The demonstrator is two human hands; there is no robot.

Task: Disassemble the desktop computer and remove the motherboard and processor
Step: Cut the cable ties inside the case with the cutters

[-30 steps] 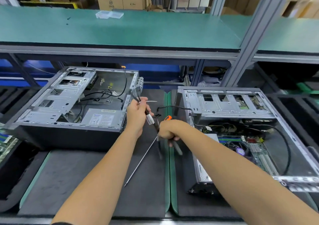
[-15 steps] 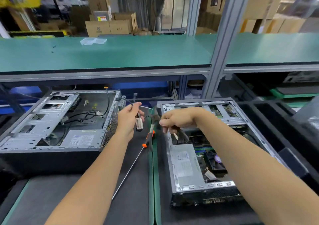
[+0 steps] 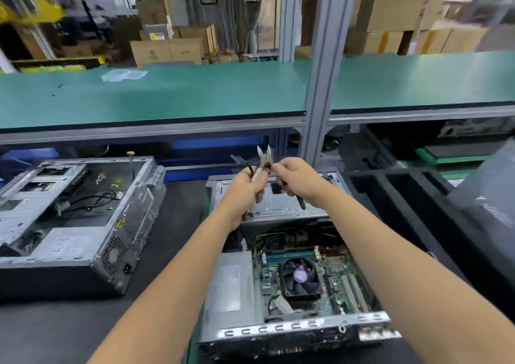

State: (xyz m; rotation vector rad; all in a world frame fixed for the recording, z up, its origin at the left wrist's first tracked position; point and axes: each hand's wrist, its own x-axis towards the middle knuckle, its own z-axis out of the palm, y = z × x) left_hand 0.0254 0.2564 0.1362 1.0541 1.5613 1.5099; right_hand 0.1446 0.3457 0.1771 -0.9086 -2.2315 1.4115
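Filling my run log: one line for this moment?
left hand: grips cable | right hand: grips cutters | motherboard: still installed

Two forearms bare, no sleeves in view. Left hand [image 3: 245, 189] and right hand [image 3: 299, 181] bare: no gloves, rings, watch or wrist straps visible.

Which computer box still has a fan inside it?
The computer case under the hands does; a black fan sits on its green board. The case to the left shows only loose cables.
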